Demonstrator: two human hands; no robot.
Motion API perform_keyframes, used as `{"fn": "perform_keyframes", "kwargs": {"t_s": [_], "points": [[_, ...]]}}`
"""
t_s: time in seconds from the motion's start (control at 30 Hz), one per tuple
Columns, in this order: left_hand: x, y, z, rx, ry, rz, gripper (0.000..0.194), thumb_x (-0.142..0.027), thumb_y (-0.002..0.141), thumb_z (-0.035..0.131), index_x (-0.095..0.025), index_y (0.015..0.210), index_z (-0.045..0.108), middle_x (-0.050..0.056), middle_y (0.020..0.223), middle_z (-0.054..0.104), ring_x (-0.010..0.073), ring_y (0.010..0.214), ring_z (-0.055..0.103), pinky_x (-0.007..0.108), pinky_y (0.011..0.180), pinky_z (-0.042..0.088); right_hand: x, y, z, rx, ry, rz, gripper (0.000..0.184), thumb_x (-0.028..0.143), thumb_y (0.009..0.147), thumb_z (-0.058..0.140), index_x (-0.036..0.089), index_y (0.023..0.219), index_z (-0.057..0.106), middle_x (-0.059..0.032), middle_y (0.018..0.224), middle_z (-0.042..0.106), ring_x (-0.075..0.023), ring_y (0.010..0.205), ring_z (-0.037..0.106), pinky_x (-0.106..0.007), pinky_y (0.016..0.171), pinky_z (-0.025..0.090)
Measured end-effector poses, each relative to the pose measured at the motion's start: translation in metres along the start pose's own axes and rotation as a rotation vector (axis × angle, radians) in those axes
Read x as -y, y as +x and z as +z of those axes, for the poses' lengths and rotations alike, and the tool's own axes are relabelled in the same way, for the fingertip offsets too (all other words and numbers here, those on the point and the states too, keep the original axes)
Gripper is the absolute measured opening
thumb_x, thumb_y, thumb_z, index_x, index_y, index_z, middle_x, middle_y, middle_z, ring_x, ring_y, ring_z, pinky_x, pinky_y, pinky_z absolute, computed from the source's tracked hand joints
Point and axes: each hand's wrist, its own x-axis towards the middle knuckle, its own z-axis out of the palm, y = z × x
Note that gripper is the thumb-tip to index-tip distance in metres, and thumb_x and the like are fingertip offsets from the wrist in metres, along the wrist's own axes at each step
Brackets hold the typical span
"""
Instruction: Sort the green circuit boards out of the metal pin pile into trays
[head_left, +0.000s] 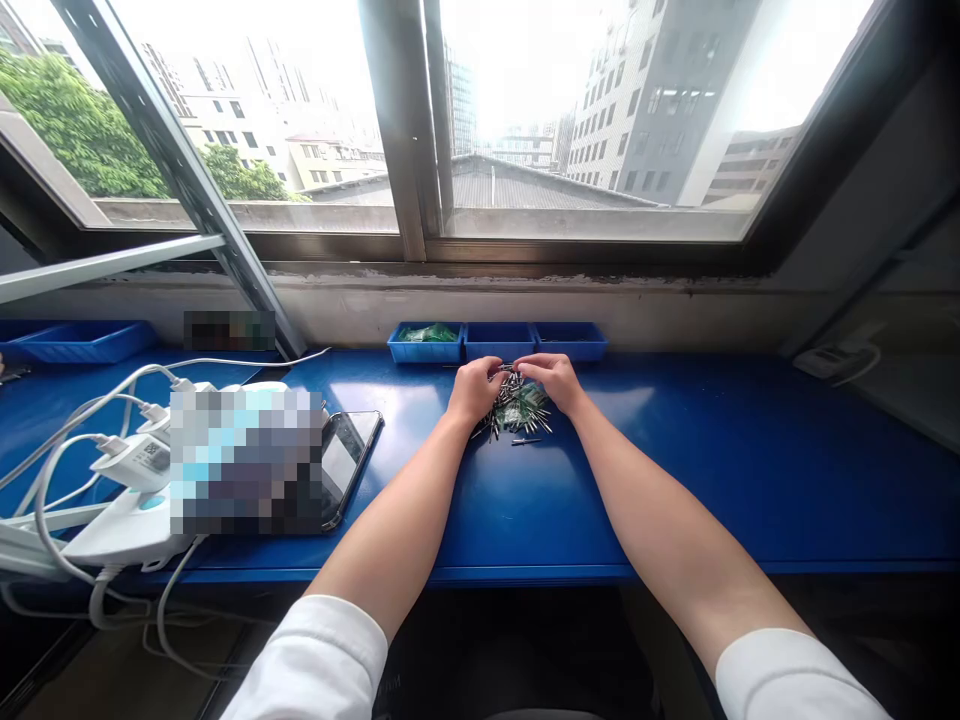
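While metal pins [535, 413] lie at four o'clock from the left hand [475, 390] and eight from the right hand [555, 379], I cannot tell whether either grips any.

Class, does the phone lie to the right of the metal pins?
No, the phone lies left of the metal pins.

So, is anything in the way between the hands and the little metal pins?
Nothing that I can see: the left hand and right hand are right at the pins. Some green packets lie among the pins. The phone is well off to the left.
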Motion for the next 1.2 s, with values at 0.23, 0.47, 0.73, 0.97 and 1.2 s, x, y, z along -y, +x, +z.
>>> {"fn": "perform_keyframes", "kwargs": {"t_s": [0.23,0.47,0.73,0.97,1.2], "points": [[0.004,0.0,-0.001,-0.038,0.276,-0.092,0.039,-0.031,0.084,0.054,-0.013,0.118,0.058,0.011,0.12,0.062,0.0258,0.115,0.053,0.037,0.102,0.041,-0.008,0.007,-0.01,-0.294,-0.531,-0.059,0.036,0.031,0.073,0.064,0.019,0.107,0.07,-0.0053,0.102,0.068,-0.0245,0.096,0.058,-0.038,0.091,0.046],[0.009,0.001,0.003,0.066,0.425,-0.19,0.038,-0.036,0.084,0.048,-0.013,0.11,0.062,0.015,0.124,0.058,0.0298,0.123,0.046,0.041,0.106,0.035,-0.021,0.01,-0.017,-0.308,-0.923,-0.034,0.057,0.028,0.075,0.059,0.019,0.131,0.054,-0.0046,0.134,0.051,-0.0327,0.108,0.042,-0.051,0.096,0.037],[0.009,0.001,0.004,0.103,0.43,-0.181,0.035,-0.038,0.086,0.044,-0.015,0.102,0.064,0.014,0.116,0.062,0.0295,0.116,0.05,0.039,0.099,0.04,-0.025,0.014,-0.018,-0.277,-1.023,0.021,0.064,0.031,0.074,0.06,0.019,0.136,0.046,-0.0061,0.143,0.04,-0.0353,0.106,0.038,-0.053,0.091,0.036],[0.008,0.001,0.003,0.143,0.428,-0.191,0.039,-0.041,0.086,0.043,-0.014,0.105,0.064,0.014,0.115,0.062,0.028,0.114,0.052,0.037,0.098,0.04,-0.022,0.013,-0.017,-0.242,-1.039,0.047,0.067,0.033,0.076,0.057,0.017,0.138,0.042,-0.0077,0.145,0.036,-0.0365,0.109,0.036,-0.054,0.092,0.035],[0.005,0.0,0.001,0.173,0.424,-0.182,0.038,-0.04,0.086,0.042,-0.014,0.106,0.064,0.014,0.112,0.064,0.0275,0.109,0.055,0.035,0.094,0.042,-0.026,0.014,-0.018,-0.265,-1.031,0.014,0.066,0.033,0.075,0.06,0.019,0.138,0.042,-0.0078,0.145,0.036,-0.036,0.107,0.037,-0.055,0.092,0.035]]}}
